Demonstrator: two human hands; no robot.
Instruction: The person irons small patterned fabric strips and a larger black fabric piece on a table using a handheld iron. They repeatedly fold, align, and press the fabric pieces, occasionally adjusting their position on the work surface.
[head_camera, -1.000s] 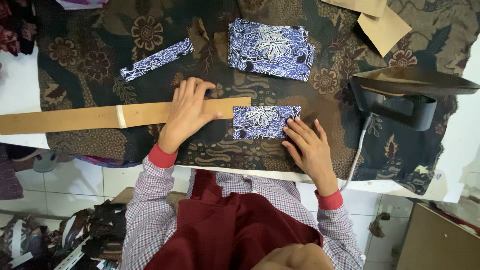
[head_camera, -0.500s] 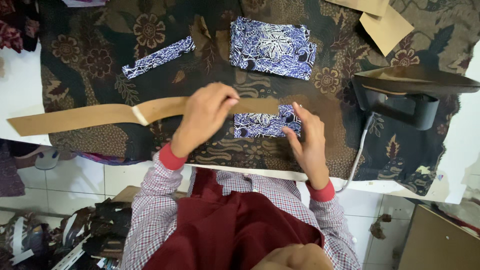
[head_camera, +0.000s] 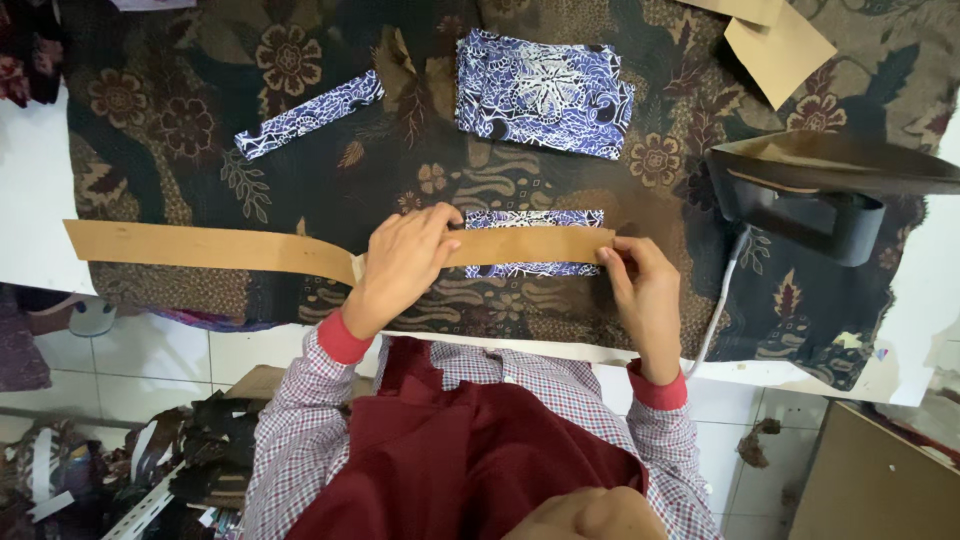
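Cardboard strip (head_camera: 300, 252) laid across blue batik piece (head_camera: 535, 218), both hands on it.
Nearest: left hand (head_camera: 400, 262) flat, fingers spread, pressing strip down near its middle, not gripping. Right hand (head_camera: 640, 285) pinching strip's right end, thumb and fingers closed on its edge. Strip running left past the hand, over patterned table cloth (head_camera: 180, 150). Batik piece under strip's right part, showing above and below it. Right: iron (head_camera: 820, 195), well apart. Farther: folded batik stack (head_camera: 545, 92), narrow batik band (head_camera: 308, 113), cardboard scraps (head_camera: 780, 45) at top right.
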